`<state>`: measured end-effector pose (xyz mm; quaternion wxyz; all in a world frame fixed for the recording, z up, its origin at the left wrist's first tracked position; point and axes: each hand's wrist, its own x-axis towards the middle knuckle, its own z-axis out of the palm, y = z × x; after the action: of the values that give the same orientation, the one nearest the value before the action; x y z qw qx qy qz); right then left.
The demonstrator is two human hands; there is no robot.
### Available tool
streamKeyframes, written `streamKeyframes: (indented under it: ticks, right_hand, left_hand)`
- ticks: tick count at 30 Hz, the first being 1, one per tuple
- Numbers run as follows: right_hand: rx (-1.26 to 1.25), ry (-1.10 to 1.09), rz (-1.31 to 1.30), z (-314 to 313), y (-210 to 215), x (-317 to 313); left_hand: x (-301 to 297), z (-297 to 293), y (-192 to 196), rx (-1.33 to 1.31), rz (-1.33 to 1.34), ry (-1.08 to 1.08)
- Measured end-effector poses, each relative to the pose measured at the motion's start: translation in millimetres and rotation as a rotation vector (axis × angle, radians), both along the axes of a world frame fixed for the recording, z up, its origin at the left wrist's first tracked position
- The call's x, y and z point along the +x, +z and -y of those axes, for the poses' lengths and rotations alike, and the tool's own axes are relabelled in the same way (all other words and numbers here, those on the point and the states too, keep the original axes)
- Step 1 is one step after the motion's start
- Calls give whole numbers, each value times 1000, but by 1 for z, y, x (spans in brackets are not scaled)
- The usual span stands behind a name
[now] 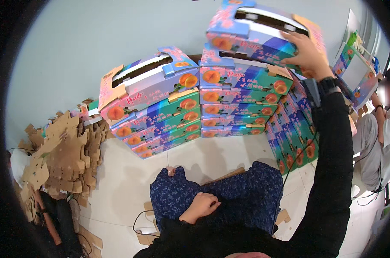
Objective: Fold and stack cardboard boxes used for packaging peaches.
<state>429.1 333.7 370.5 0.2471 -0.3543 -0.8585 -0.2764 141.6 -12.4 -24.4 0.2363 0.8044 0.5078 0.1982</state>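
At the upper right my right hand grips the right end of a printed cardboard fruit box, fingers near its top opening and thumb on its front. The box, blue, pink and orange with peach pictures, is slightly blurred and sits over the top of a stack of similar boxes. Whether it touches the stack I cannot tell. My left hand lies on my lap, on dark blue patterned cloth, with its fingers curled together and nothing visible in them.
To the left stands another stack of peach boxes; more boxes lean at the right. Flat brown cardboard pieces are heaped at the far left. A seated person is at the right edge. The pale wall rises behind the stacks.
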Motion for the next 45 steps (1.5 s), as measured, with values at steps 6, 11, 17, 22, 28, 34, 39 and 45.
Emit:
streamKeyframes:
  ticks: [6,11,17,22,28,34,39,45]
  right_hand:
    - [-162,-250,22,-47,-63,-78]
    - [-269,-401,145,-59,-50,-107]
    - [-539,25,-17,-75,-44,-132]
    - [-402,-161,-45,-55,-46,-162]
    - [-97,398,-120,40,-78,-139]
    - [-346,733,7,195,-138,-152]
    - [-311,1042,-54,265,-211,-230]
    - [-282,1248,48,326,-254,-347]
  left_hand:
    - [1,-3,-7,-4,0,5]
    - [-1,-5,-5,-60,-55,-11]
    - [-3,-7,-5,-54,-22,-31]
    - [-7,-5,13,-101,333,25]
    - [-32,2,32,202,1001,490]
    - [-145,61,51,378,1778,437]
    - [-151,158,120,710,1610,741]
    - [-152,233,167,684,1169,1482]
